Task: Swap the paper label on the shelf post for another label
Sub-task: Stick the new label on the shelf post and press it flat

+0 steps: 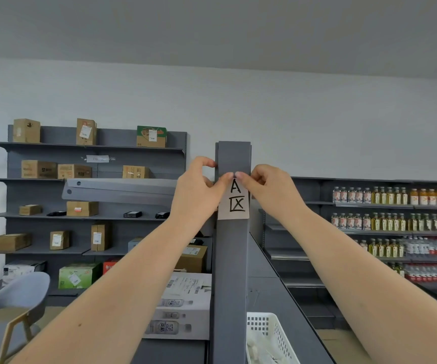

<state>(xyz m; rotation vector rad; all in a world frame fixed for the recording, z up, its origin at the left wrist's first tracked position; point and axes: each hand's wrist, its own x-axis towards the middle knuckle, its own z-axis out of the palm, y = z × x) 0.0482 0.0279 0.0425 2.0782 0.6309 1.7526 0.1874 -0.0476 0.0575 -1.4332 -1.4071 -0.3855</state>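
Note:
A grey shelf post (pixel 232 258) stands upright in the middle of the view. A white paper label (pixel 234 203) with a black "A" and a second hand-drawn character below it lies flat on the post's front face. My left hand (pixel 199 191) comes in from the left, its thumb and a finger pressing on the label's top edge while its other fingers curl round the post's left side. My right hand (pixel 266 183) comes in from the right, its fingertips pinching or pressing the same top edge. Both sets of fingertips nearly meet above the "A".
A white plastic basket (pixel 272 334) sits low, right of the post. Cartons (pixel 183 306) lie to its lower left. Grey shelving with cardboard boxes (pixel 39 169) lines the left wall. Bottles (pixel 396 222) fill shelves on the right. A grey chair (pixel 10 300) stands at the lower left.

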